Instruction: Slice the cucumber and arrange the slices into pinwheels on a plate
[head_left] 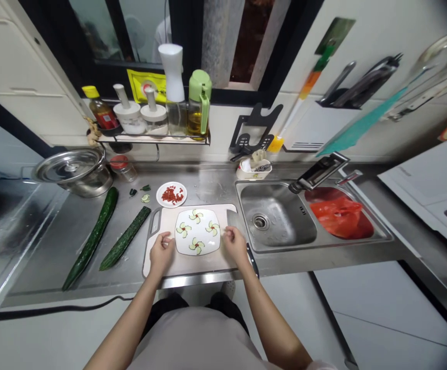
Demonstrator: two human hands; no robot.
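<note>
A white square plate [198,232] with a dark rim lies on a pale cutting board [165,218]. On it are several pinwheel arrangements of thin cucumber slices [197,246] with red bits at their centres. My left hand [162,251] is by the plate's left edge, thumb and fingers pinched together. My right hand [235,245] is pinched in the same way by the right edge. What lies between the fingertips, if anything, is too small to make out. A knife [253,261] lies at the board's right side, its blade partly hidden by my right hand and wrist.
Left of the board lie a long cucumber [92,236] and a cut cucumber [125,239]. Behind are cucumber scraps [145,198] and a small plate [184,200] of red pieces. A lidded pot [88,180] stands back left; a sink [281,210] is at right.
</note>
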